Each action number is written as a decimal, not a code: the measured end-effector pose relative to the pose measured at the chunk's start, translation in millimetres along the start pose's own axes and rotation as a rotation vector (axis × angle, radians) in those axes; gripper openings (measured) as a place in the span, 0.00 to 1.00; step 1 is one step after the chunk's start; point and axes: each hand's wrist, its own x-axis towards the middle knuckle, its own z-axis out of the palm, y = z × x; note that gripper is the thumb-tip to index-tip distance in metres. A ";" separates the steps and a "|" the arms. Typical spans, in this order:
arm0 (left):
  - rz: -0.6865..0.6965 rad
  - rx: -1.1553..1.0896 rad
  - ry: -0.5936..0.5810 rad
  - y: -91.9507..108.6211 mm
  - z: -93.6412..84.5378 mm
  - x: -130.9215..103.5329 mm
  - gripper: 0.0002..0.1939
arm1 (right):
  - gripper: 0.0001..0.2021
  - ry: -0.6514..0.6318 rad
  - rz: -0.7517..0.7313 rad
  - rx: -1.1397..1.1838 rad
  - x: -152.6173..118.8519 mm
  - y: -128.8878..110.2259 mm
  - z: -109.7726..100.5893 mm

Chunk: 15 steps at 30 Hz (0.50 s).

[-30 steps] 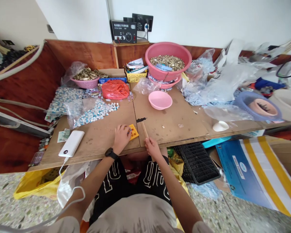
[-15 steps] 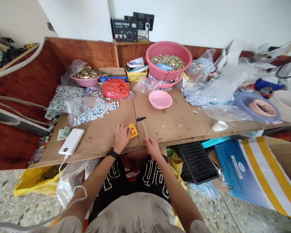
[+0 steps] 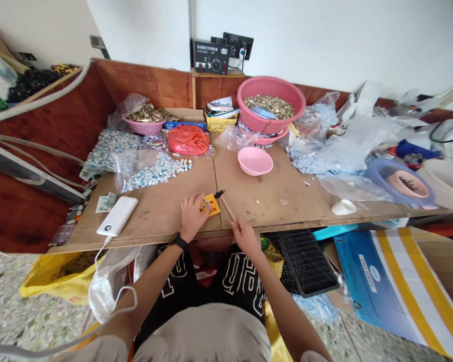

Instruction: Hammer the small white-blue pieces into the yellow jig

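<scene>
Near the table's front edge lies a small yellow block (image 3: pixel 213 208) with square recesses, some with bluish bits in them. My left hand (image 3: pixel 192 215) grips its left side, the fingers curled over the edge. In my right hand (image 3: pixel 246 238) is a small hammer (image 3: pixel 228 209), held by its wooden handle. Its dark head is at the block's upper right corner; whether the two touch I cannot tell. Beyond my left hand spreads a heap of small white-and-blue pieces (image 3: pixel 162 170), partly under clear plastic.
A pink bowl (image 3: pixel 255 162) stands mid-table, with a large pink basin (image 3: pixel 272 100) of brass-coloured parts behind it. A white power bank (image 3: pixel 118 216) lies at left, a red bag (image 3: pixel 189 140) further back. Plastic bags (image 3: pixel 335 146) cover the right side, near a white cup (image 3: pixel 343 207).
The hammer head has come closer to the yellow block. My left fingers have shifted, showing more of its recesses. The whole view has shifted slightly.
</scene>
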 end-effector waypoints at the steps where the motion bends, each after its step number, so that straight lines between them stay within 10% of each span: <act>1: 0.000 0.004 0.019 -2.4 -2.1 -3.4 0.27 | 0.22 -0.013 -0.025 -0.071 -2.8 -3.4 -5.5; 10: -0.043 0.103 -0.058 -28.1 -11.9 -28.0 0.28 | 0.18 -0.063 -0.036 -0.351 -11.5 -15.5 12.0; 15: -0.041 0.103 -0.070 -39.6 -13.7 -13.3 0.25 | 0.25 0.044 0.005 0.008 8.6 5.1 4.2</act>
